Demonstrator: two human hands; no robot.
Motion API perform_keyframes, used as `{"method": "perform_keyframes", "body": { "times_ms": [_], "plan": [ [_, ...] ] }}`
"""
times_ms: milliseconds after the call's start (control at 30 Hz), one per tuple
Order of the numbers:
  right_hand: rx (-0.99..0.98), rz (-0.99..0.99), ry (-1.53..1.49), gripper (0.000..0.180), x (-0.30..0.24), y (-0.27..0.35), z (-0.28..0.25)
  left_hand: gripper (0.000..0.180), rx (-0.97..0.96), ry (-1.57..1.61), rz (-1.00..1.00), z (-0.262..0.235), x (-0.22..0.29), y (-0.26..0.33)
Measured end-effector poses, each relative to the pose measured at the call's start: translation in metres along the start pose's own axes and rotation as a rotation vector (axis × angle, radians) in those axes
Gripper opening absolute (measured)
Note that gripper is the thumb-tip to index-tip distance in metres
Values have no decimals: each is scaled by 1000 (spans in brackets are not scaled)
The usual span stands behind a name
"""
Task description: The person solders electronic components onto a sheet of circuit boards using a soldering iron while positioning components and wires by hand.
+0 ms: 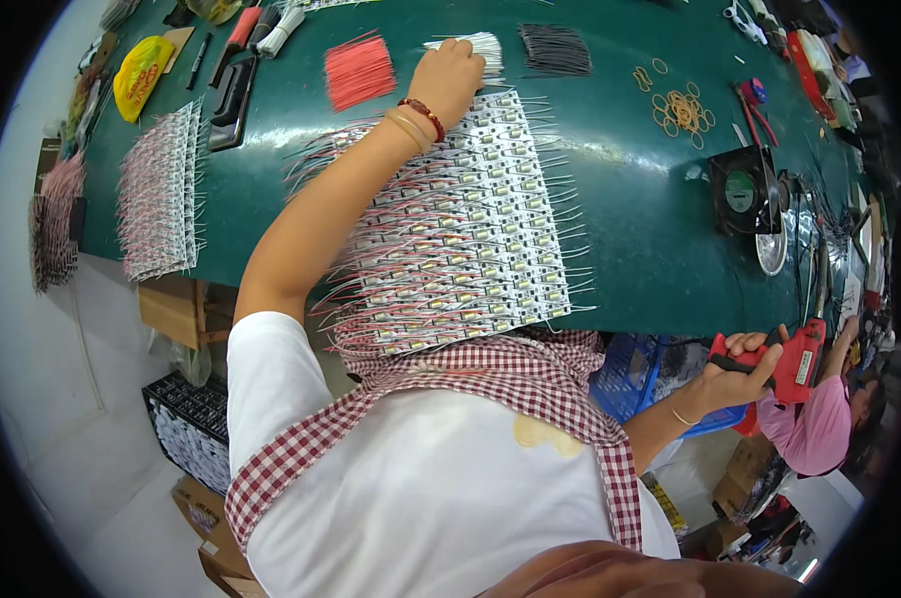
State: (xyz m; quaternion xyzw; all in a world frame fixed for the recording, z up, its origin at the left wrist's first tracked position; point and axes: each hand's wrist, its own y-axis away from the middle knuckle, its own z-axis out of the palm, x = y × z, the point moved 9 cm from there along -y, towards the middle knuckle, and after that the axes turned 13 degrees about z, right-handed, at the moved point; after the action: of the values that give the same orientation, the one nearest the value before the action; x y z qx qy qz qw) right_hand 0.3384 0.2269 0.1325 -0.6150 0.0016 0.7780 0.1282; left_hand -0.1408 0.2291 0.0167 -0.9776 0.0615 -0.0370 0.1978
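Toward the far side of the green counter (pixel 630 284), the L hand (pixel 452 72) was on a flat pile of thin white wires (pixel 490 52), palm down, fingers curled; couldn't tell if it had hold of any. Nr the counter's close edge at R, the R hand (pixel 745 361) was wrapped round a red gun-shaped tool w/ a black grip (pixel 797 361), tip pointing away.

Under the L forearm lay a big white sheet of small circuit boards (pixel 505 199), red & white wires along its L part. Either side of the white pile: a red wire pile (pixel 359 72) L, a black wire pile (pixel 555 50) R. Farther R: loose tan rubber bands (pixel 682 112), then a square black fan (pixel 740 189). Far L: a 2nd wired board sheet (pixel 161 194) & a yellow plastic bag (pixel 142 78).
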Motion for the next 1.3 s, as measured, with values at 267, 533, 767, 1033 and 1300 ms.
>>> {"method": "perform_keyframes", "body": {
  "times_ms": [267,533,767,1033,1300],
  "plan": [
    [-115,27,-49,32,11,-3,31,11,-17,8,10,3,-3,-1],
    [-106,25,-45,32,6,2,34,8,-47,-223,202,3,18,2],
    [-43,-4,-25,32,-1,4,29,5,-44,-104,234,-2,21,3],
    [-30,-2,-43,31,-1,5,30,22,266,77,52,-39,-5,14],
    [-86,9,-55,31,0,6,47,23,516,1126,-415,-16,-49,49]
  ]
}}
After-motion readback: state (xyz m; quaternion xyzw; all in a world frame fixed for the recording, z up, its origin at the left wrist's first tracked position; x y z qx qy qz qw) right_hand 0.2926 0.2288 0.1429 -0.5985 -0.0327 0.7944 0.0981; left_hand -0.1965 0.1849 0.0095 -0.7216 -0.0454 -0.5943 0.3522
